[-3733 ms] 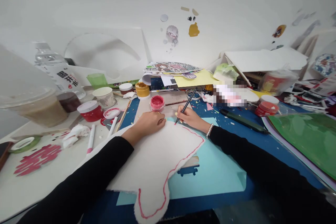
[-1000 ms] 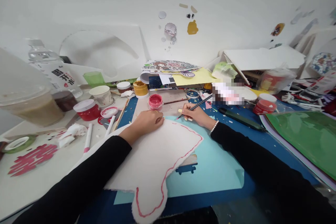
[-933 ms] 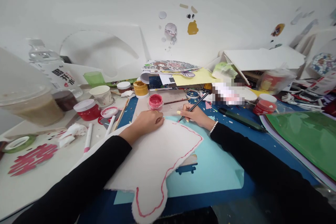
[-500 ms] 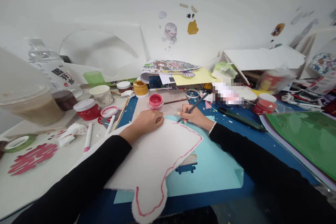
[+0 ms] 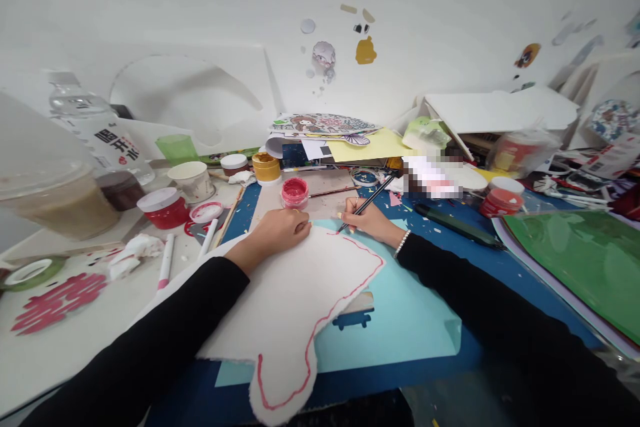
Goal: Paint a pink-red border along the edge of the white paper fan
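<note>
A white cut-out sheet of thick paper (image 5: 270, 293) lies before me, a red painted line running along its right edge and round the rounded tab at the bottom. My left hand (image 5: 277, 230) rests on its upper left part with the fingers curled in; nothing shows in them. Between the fingers of my right hand (image 5: 363, 217) is a thin black paintbrush (image 5: 373, 193), its tip down at the sheet's top edge by the red line. An uncapped jar of red paint (image 5: 295, 193) stands just beyond my left hand. Under the white sheet lies light blue paper (image 5: 400, 327).
Beyond the hands, another brush (image 5: 335, 192) lies beside the red jar and a yellow paint jar (image 5: 267, 168) stands further back. A dark green box cutter (image 5: 457, 227) and green sheets (image 5: 580, 260) are to the right. Cups, a water bottle (image 5: 95, 127) and markers crowd the left.
The view has shifted very slightly. Both hands and the brush stay at almost the same places on the sheet, and I see no clear growth of the red line.
</note>
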Demonstrator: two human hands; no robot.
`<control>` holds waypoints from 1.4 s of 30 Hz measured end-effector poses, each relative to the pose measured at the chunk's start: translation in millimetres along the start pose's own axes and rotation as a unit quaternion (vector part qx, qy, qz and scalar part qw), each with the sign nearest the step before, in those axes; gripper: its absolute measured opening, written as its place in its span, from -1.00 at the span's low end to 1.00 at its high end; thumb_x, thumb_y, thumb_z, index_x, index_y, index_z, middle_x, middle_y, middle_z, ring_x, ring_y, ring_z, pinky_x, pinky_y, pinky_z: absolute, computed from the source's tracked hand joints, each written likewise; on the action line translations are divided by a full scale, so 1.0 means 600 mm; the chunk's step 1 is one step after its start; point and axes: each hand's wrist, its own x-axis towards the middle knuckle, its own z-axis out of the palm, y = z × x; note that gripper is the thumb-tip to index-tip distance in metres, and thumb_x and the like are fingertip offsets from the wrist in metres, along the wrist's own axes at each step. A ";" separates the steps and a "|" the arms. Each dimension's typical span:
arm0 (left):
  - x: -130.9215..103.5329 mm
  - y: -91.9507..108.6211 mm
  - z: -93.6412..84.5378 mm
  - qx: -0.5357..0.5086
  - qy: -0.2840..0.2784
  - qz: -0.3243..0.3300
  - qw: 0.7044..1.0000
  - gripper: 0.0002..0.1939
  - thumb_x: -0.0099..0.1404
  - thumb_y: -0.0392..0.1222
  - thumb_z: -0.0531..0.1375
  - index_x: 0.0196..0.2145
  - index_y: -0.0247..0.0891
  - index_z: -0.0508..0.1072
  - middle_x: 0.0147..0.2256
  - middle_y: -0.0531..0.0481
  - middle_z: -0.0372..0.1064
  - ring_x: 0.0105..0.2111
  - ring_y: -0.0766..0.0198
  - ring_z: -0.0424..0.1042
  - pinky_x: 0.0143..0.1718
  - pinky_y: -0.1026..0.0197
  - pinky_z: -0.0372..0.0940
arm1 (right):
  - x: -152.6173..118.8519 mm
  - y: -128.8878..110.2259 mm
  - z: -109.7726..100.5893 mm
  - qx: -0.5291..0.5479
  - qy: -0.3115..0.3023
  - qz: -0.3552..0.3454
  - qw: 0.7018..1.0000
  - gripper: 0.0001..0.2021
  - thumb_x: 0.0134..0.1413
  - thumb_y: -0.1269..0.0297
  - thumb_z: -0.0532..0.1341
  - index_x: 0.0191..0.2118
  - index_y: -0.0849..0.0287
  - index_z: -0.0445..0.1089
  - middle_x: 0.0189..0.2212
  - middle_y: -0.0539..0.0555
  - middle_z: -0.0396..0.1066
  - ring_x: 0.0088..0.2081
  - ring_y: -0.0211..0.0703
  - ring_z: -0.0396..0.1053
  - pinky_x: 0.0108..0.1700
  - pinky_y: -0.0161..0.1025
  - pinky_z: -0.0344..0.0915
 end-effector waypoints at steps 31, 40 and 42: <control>0.000 0.000 0.000 0.023 -0.001 0.007 1.000 -0.72 0.21 -0.17 -0.11 -0.61 -0.24 0.18 -0.55 0.00 0.31 -0.53 0.28 0.26 -0.56 0.25 -0.07 | 0.003 0.007 0.000 0.044 0.012 0.002 0.999 -0.80 -0.20 0.48 0.09 -0.64 0.16 0.02 -0.84 -0.19 0.14 -0.76 -0.46 -0.01 -0.65 -0.43 -0.12; 0.001 0.000 0.001 0.028 -0.005 -0.001 1.000 -0.73 0.21 -0.17 -0.10 -0.61 -0.24 0.18 -0.56 0.01 0.30 -0.53 0.28 0.26 -0.56 0.26 -0.08 | 0.002 0.009 0.000 0.051 0.008 -0.005 0.999 -0.80 -0.22 0.51 0.09 -0.64 0.17 0.02 -0.84 -0.20 0.13 -0.76 -0.48 -0.01 -0.65 -0.45 -0.11; 0.001 0.000 0.001 0.028 -0.006 -0.002 1.000 -0.72 0.21 -0.17 -0.10 -0.60 -0.25 0.19 -0.56 0.01 0.30 -0.53 0.28 0.26 -0.56 0.26 -0.08 | 0.003 0.010 0.000 0.051 0.009 -0.005 0.999 -0.80 -0.23 0.52 0.08 -0.64 0.17 0.02 -0.84 -0.20 0.13 -0.76 -0.48 0.00 -0.66 -0.45 -0.12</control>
